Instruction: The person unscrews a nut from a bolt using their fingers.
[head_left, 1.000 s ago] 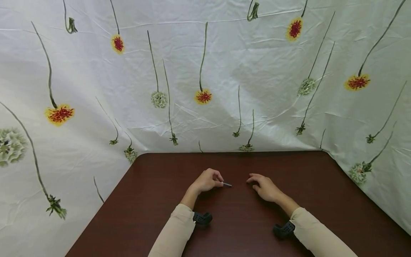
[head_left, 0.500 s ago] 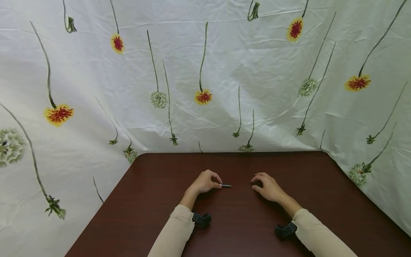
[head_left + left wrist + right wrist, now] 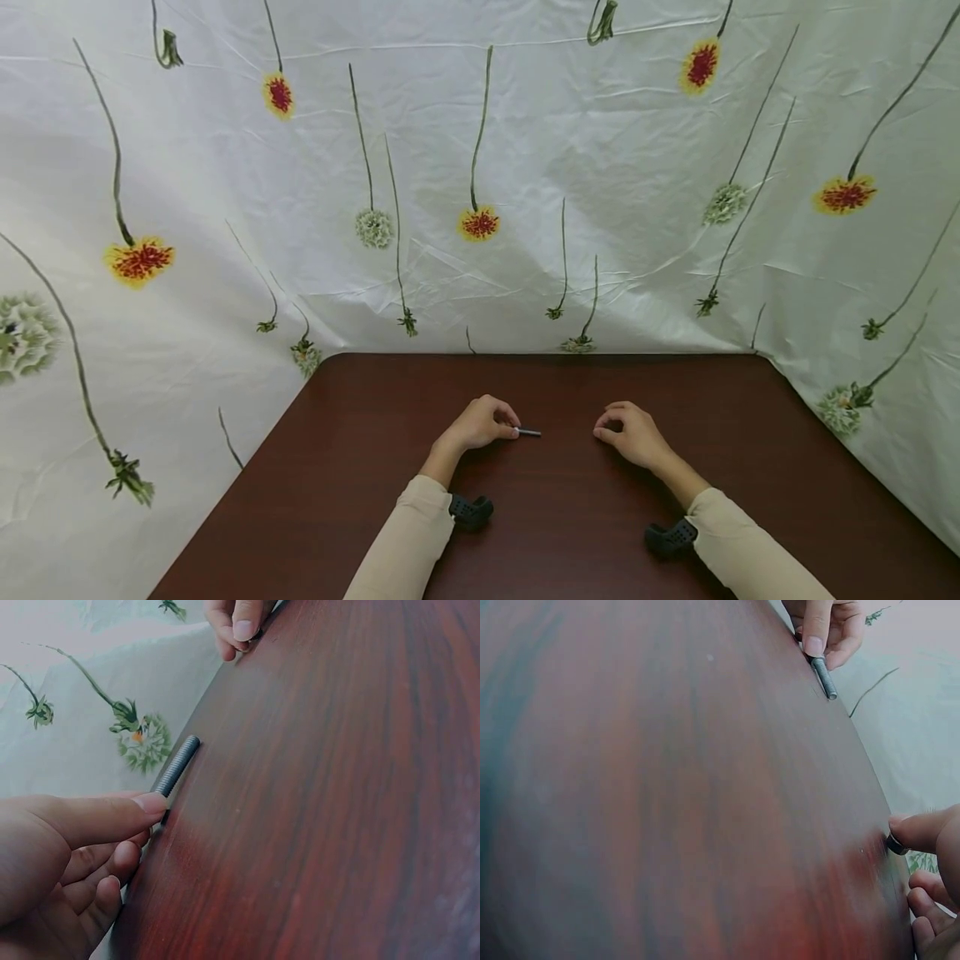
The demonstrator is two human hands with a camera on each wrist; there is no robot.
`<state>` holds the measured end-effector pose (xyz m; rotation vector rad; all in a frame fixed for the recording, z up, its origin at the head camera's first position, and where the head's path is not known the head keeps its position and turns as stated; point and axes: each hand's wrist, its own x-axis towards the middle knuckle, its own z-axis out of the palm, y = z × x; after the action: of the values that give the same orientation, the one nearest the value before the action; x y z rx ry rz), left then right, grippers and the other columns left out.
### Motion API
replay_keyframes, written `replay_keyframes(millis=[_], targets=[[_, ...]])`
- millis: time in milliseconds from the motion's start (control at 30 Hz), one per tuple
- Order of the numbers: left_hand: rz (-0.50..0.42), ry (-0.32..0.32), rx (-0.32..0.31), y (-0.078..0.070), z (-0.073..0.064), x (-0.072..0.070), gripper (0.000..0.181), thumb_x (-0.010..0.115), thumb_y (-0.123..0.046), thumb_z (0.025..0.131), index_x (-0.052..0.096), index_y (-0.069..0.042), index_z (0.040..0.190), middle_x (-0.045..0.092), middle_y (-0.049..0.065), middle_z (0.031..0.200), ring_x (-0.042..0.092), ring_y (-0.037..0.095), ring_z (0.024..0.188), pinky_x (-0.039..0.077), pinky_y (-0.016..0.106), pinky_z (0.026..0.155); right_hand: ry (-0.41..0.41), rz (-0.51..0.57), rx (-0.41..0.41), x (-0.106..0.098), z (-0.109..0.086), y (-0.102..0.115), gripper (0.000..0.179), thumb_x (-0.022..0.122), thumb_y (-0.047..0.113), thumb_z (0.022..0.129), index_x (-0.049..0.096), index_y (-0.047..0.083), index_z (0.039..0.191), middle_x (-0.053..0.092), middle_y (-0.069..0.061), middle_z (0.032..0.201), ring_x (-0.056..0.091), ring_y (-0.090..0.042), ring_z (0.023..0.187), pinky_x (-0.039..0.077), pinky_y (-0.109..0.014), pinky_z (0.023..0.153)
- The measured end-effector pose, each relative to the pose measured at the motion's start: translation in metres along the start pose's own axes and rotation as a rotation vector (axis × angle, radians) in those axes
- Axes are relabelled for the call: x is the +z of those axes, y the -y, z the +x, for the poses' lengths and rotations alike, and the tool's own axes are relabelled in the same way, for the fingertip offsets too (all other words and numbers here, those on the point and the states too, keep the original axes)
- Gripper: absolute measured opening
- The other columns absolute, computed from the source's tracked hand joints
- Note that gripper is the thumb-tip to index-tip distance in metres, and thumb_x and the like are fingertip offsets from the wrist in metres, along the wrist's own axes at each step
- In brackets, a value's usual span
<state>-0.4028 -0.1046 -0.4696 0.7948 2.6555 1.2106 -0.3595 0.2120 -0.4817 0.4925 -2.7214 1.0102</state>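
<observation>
My left hand (image 3: 480, 423) pinches a grey metal bolt (image 3: 180, 763) between thumb and fingers. Its threaded shank points toward the right hand, close over the table, while the gripped end is hidden by the fingertips. To the right in the head view, my right hand (image 3: 632, 434) is apart from the bolt, its thumb and index finger brought together. In the right wrist view those fingertips pinch a small dark round metal piece (image 3: 895, 844), mostly covered, which looks like a nut.
Both hands are over a dark red-brown wooden table (image 3: 540, 533). A white cloth (image 3: 435, 150) printed with flowers hangs behind it and along its sides. Dark wrist-camera mounts (image 3: 471, 512) sit by the cuffs of the pale sleeves (image 3: 405, 542).
My right hand has drawn away to the right from the bolt, and its thumb and index finger have come together. My left hand keeps hold of the bolt, now lying more level.
</observation>
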Motion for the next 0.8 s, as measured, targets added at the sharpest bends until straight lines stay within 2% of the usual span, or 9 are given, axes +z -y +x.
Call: replay_keyframes(millis=[467, 667, 800], targets=[[-0.017, 0.009, -0.012, -0.002, 0.004, 0.004, 0.009, 0.084, -0.012, 0.088, 0.080, -0.011, 0.097, 0.068, -0.004, 0.091, 0.059, 0.014, 0.079, 0.049, 0.032, 0.070, -0.002, -0.027, -0.017, -0.006, -0.002, -0.002, 0.005, 0.074, 0.011, 0.097, 0.077, 0.010, 0.093, 0.063, -0.025, 0.126, 0.056, -0.047, 0.121, 0.042, -0.062, 0.101], [-0.065, 0.010, 0.014, 0.002, 0.006, 0.003, 0.023, 0.082, -0.017, 0.092, 0.076, -0.008, 0.113, 0.071, -0.002, 0.100, 0.064, 0.015, 0.090, 0.053, 0.035, 0.078, 0.024, -0.056, -0.067, -0.010, 0.001, 0.003, 0.004, 0.073, 0.012, 0.097, 0.076, 0.010, 0.095, 0.066, -0.020, 0.119, 0.059, -0.043, 0.117, 0.045, -0.059, 0.098], [-0.038, -0.055, 0.049, -0.005, 0.007, -0.005, 0.032, 0.076, -0.020, 0.097, 0.071, -0.007, 0.126, 0.070, 0.005, 0.112, 0.066, 0.021, 0.099, 0.054, 0.040, 0.081, 0.063, -0.081, -0.105, -0.016, 0.005, 0.012, 0.012, 0.071, 0.014, 0.099, 0.074, 0.005, 0.106, 0.065, -0.018, 0.120, 0.059, -0.042, 0.117, 0.046, -0.059, 0.096]])
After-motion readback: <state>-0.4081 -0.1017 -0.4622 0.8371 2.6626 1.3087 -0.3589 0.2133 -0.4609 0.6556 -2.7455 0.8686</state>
